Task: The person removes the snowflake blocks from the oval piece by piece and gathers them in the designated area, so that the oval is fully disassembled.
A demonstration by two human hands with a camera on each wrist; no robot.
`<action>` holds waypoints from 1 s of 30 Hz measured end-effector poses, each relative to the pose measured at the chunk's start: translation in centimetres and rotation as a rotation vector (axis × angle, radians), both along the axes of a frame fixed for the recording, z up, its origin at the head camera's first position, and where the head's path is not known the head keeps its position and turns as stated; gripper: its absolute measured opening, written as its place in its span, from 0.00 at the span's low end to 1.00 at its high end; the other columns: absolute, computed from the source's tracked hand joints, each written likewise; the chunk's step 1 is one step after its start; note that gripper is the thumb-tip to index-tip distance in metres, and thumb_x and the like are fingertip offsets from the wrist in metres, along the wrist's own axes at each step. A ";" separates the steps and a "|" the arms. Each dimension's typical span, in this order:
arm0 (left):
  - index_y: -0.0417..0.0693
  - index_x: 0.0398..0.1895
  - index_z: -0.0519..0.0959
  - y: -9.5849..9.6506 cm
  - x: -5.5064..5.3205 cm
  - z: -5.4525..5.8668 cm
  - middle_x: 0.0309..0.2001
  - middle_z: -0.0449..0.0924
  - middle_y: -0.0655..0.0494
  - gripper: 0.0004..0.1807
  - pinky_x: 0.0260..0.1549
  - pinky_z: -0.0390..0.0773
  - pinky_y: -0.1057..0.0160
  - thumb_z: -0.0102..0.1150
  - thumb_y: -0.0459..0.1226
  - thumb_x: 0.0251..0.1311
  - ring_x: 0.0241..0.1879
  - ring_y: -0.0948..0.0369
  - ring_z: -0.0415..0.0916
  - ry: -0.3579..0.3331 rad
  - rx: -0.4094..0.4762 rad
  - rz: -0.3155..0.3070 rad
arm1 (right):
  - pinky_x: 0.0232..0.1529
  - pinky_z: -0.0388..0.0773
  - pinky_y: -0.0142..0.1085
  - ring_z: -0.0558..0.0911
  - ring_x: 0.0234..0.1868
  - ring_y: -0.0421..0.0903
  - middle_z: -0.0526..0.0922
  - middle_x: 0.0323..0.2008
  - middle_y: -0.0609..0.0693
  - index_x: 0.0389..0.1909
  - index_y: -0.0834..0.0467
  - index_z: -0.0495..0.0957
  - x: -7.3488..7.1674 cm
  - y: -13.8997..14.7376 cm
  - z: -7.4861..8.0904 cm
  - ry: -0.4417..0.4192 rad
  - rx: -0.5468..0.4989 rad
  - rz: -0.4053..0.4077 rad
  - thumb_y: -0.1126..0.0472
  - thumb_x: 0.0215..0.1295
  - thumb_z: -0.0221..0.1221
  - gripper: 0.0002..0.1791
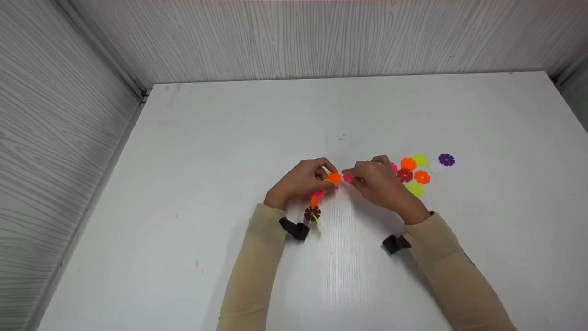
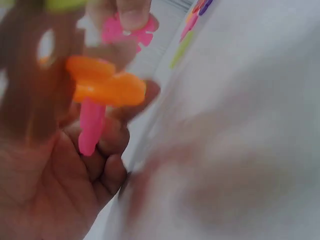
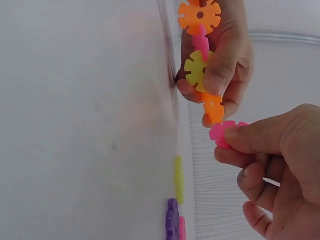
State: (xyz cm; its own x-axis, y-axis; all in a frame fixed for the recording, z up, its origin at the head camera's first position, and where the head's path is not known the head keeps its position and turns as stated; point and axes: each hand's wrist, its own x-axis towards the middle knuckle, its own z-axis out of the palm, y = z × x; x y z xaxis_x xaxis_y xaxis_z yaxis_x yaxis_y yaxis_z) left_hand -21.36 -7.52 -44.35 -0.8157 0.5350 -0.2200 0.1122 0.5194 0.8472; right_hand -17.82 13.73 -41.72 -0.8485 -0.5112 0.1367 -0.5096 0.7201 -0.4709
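My left hand (image 1: 301, 180) grips a chain of interlocked, notched plastic discs, its thumb over a yellow disc (image 3: 194, 72). An orange disc (image 3: 213, 108) forms the chain's end nearest my other hand. From my left hand the chain runs back toward the wrist, past pink and orange discs to a brown disc (image 1: 312, 213). My right hand (image 1: 379, 184) pinches a loose pink disc (image 3: 218, 132) between thumb and forefinger, its edge right at the orange end disc. Fingers hide part of both the chain and the pink disc.
Right of my right hand, several loose discs lie on the white table (image 1: 229, 138), among them a red disc (image 1: 404, 175), an orange disc (image 1: 422, 177), a yellow-green disc (image 1: 415, 189) and a purple disc (image 1: 446, 159). Wood-grain panels (image 1: 294, 41) stand behind and at the sides.
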 end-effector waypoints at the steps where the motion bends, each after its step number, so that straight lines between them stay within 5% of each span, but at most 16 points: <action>1: 0.52 0.47 0.78 0.0 0.0 0.0 0.29 0.77 0.57 0.15 0.31 0.69 0.68 0.64 0.41 0.56 0.28 0.62 0.68 0.001 -0.002 0.007 | 0.54 0.63 0.53 0.80 0.28 0.51 0.81 0.24 0.54 0.44 0.61 0.85 -0.1 0.1 0.0 0.002 -0.002 -0.005 0.67 0.61 0.63 0.11; 4: 0.53 0.47 0.78 -0.2 0.0 0.0 0.29 0.76 0.57 0.14 0.31 0.69 0.68 0.64 0.41 0.56 0.28 0.62 0.68 -0.003 0.005 0.017 | 0.53 0.70 0.48 0.80 0.28 0.50 0.84 0.28 0.54 0.45 0.60 0.85 -0.3 0.4 0.0 -0.054 -0.050 -0.025 0.65 0.60 0.64 0.12; 7: 0.54 0.47 0.78 -0.4 -0.1 -0.1 0.30 0.76 0.57 0.15 0.32 0.69 0.67 0.65 0.42 0.56 0.28 0.61 0.68 -0.007 0.010 0.009 | 0.39 0.77 0.37 0.77 0.27 0.47 0.84 0.30 0.53 0.50 0.57 0.83 -0.6 1.0 0.1 -0.159 -0.100 -0.067 0.63 0.61 0.64 0.15; 9: 0.54 0.47 0.78 -0.4 -0.1 -0.1 0.30 0.77 0.57 0.15 0.33 0.69 0.67 0.66 0.43 0.56 0.29 0.61 0.68 -0.007 0.011 0.002 | 0.30 0.77 0.32 0.74 0.27 0.47 0.82 0.30 0.53 0.53 0.55 0.81 -0.8 1.4 0.3 -0.227 -0.122 -0.098 0.62 0.63 0.62 0.17; 18: 0.55 0.46 0.78 -0.5 -0.2 -0.2 0.28 0.77 0.58 0.16 0.34 0.69 0.67 0.67 0.42 0.55 0.29 0.63 0.69 -0.010 0.034 -0.011 | 0.24 0.71 0.30 0.71 0.24 0.46 0.76 0.33 0.55 0.59 0.51 0.76 -1.4 4.2 1.8 -0.360 -0.145 -0.169 0.62 0.67 0.58 0.19; 30: 0.55 0.48 0.78 -0.6 -0.2 -0.2 0.29 0.75 0.59 0.17 0.33 0.67 0.67 0.66 0.43 0.56 0.29 0.63 0.67 -0.005 0.010 -0.023 | 0.35 0.75 0.34 0.74 0.43 0.51 0.76 0.42 0.57 0.63 0.50 0.72 -1.8 9.0 3.2 -0.371 -0.126 -0.227 0.63 0.70 0.52 0.21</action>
State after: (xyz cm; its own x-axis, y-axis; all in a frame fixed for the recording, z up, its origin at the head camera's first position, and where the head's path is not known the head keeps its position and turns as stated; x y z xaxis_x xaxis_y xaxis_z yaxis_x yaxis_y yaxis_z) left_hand -21.53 -8.09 -44.56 -0.8021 0.5557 -0.2185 0.1199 0.5084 0.8527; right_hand -19.66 22.71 -38.52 -0.9407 -0.3049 -0.1489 -0.1249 0.7192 -0.6835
